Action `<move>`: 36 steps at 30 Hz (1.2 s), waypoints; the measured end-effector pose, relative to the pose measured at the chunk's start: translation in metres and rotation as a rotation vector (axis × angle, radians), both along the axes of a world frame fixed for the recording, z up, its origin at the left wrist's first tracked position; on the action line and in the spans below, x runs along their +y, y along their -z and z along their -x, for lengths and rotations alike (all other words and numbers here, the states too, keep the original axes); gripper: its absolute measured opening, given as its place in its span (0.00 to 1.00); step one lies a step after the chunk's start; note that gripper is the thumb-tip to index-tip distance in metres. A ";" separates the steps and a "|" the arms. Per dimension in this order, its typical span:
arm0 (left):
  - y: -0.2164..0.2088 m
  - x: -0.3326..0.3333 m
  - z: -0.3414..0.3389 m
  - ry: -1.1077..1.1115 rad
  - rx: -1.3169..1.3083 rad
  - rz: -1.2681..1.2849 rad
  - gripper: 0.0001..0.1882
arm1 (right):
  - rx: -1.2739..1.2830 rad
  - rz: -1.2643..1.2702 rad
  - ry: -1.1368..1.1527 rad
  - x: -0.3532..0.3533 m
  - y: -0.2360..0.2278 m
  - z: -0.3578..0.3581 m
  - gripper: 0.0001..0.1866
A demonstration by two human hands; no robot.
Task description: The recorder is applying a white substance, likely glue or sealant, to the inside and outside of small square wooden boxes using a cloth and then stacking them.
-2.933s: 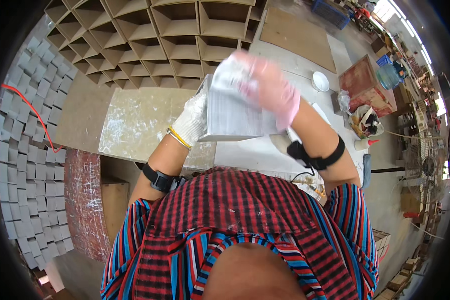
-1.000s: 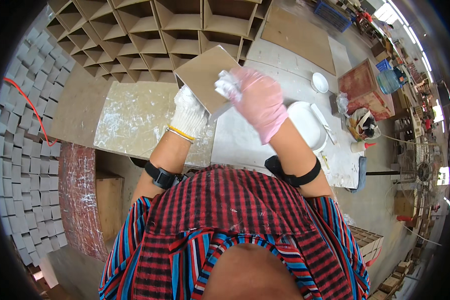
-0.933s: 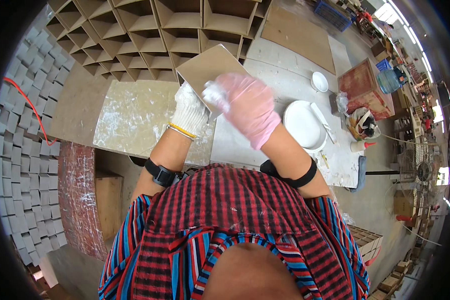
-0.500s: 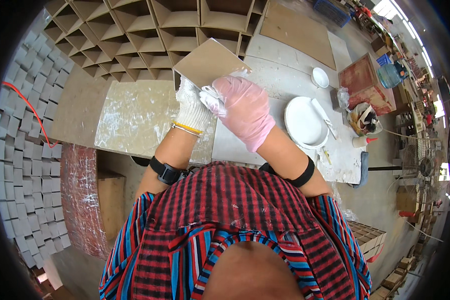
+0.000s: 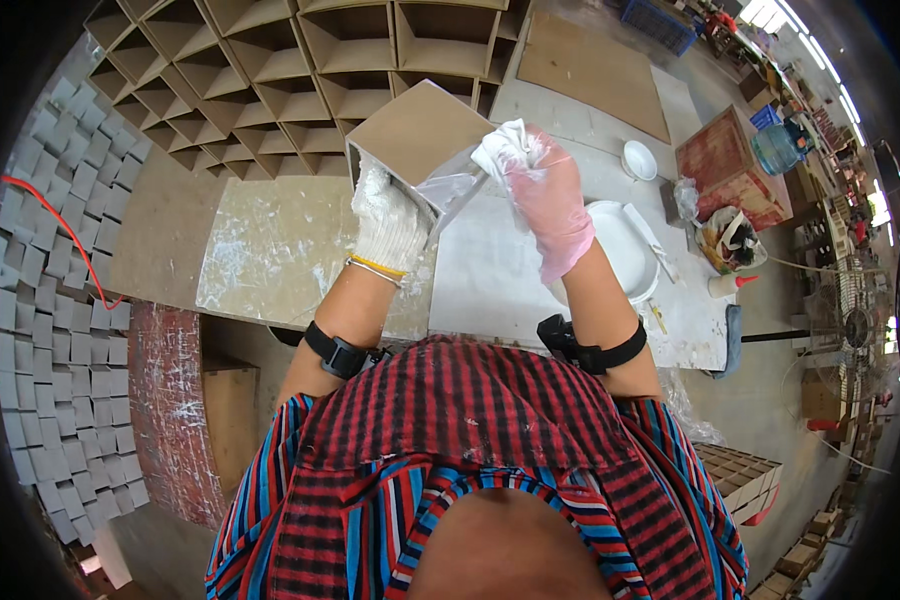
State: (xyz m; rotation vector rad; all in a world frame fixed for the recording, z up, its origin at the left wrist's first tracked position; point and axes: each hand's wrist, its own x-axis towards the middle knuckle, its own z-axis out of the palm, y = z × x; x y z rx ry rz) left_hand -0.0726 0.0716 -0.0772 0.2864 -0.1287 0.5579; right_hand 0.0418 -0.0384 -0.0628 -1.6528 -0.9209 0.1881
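My left hand [image 5: 390, 222], in a white knit glove, grips a brown square box-shaped piece [image 5: 425, 135] by its lower left edge and holds it tilted above the workbench. My right hand [image 5: 550, 205], in a thin pink glove, is closed on a crumpled white cloth [image 5: 505, 148] pressed against the piece's right edge, beside its shiny grey side face. Both hands are raised over the paint-smeared board [image 5: 270, 250] on the bench.
A grid of brown open compartments [image 5: 270, 60] stands behind the bench. To the right lie a white plate [image 5: 620, 250] with a scraper, a small white bowl [image 5: 638, 160], a red box [image 5: 730, 165] and a bag. Grey square tiles [image 5: 40, 250] cover the left.
The brown piece was turned from its pale face to its brown face and tilted up. My right hand with the cloth slid from its middle to its right edge.
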 end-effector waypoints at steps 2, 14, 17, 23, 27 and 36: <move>0.002 0.000 -0.004 -0.088 0.124 0.028 0.20 | -0.112 0.089 0.037 -0.001 -0.005 0.009 0.20; 0.010 0.001 -0.004 -0.170 0.241 0.015 0.23 | -0.322 0.455 0.294 -0.009 -0.037 0.027 0.19; 0.011 0.005 -0.007 -0.280 0.293 -0.014 0.24 | -0.477 0.420 -0.044 -0.011 -0.032 0.049 0.19; 0.014 0.005 0.004 -0.128 0.211 -0.041 0.24 | -0.384 0.426 0.269 -0.009 -0.012 0.003 0.19; 0.015 0.009 0.007 -0.123 0.269 -0.040 0.23 | -0.318 0.458 0.166 -0.011 -0.005 -0.027 0.20; 0.013 0.010 0.012 -0.031 0.379 -0.219 0.29 | -0.717 0.450 0.023 -0.012 -0.035 -0.006 0.18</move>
